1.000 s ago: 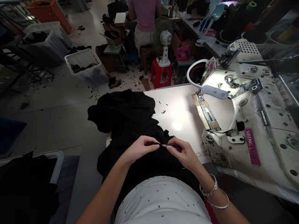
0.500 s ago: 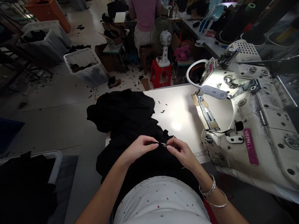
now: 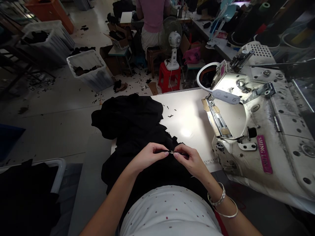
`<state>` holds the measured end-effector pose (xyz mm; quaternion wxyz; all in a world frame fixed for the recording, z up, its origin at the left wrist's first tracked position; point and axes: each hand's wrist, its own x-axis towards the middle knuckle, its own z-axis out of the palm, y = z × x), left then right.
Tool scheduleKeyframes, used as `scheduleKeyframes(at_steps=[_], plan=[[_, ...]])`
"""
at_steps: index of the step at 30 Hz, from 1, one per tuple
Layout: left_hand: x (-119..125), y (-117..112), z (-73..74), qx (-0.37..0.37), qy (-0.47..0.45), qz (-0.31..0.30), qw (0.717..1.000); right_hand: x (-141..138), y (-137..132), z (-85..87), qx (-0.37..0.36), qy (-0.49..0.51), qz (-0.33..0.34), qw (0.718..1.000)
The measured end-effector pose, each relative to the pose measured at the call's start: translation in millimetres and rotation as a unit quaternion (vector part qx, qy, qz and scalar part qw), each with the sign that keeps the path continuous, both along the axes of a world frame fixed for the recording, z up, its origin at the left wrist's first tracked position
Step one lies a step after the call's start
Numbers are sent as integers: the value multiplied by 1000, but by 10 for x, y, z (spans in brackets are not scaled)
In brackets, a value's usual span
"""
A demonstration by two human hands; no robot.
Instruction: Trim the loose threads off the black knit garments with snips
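My left hand (image 3: 150, 155) is closed, its thumb and index finger pinching an edge of black fabric (image 3: 137, 127). Close beside it, my right hand (image 3: 188, 158) is closed too, with thumb and forefinger round a small dark tool with a light metal tip (image 3: 171, 152). The fingertips of both hands nearly meet at that tip. What kind of tool it is cannot be made out, as the fingers cover most of it. The fabric lies in a crumpled heap on the white table (image 3: 182, 101) and falls over my lap.
A sewing machine (image 3: 256, 131) with a white lamp (image 3: 225, 96) stands on the right. Black scraps (image 3: 170, 115) lie on the table. At lower left is a bin (image 3: 59, 170) of black fabric. Ahead are a fan (image 3: 174, 41) on a red stool (image 3: 169, 78) and a seated person (image 3: 153, 16).
My right hand has shifted slightly left, closer to my left fingertips. Less of the tool's metal tip shows between the hands. The fabric heap lies as before.
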<state>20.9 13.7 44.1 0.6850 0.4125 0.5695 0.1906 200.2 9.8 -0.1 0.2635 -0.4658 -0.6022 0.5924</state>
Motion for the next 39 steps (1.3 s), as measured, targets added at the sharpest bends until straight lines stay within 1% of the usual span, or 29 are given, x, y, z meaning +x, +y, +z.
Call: scheduleKeyframes(at_steps=[9,15,24,27,31,39], plan=[[-4,-1,10,-2,-6,1,1000,-27,-8,-20,-11,26,-11,1000],[-9,3,6,1,-12,0,1000,-54,-39,-46,-25,59,-31,997],[-23,-11,-21,6,-5,1,1000,-38,-35,-23,-19,69,-46,996],[-28,3,-11,12,-9,18,1000,14,3,-22,-22,61,-49,997],[-25,27,24,-6,-20,26,999,60,34,-9,-7,34,-46,998],[1,26,13,0,-10,8,1000,-65,30,36,60,-30,-30,997]])
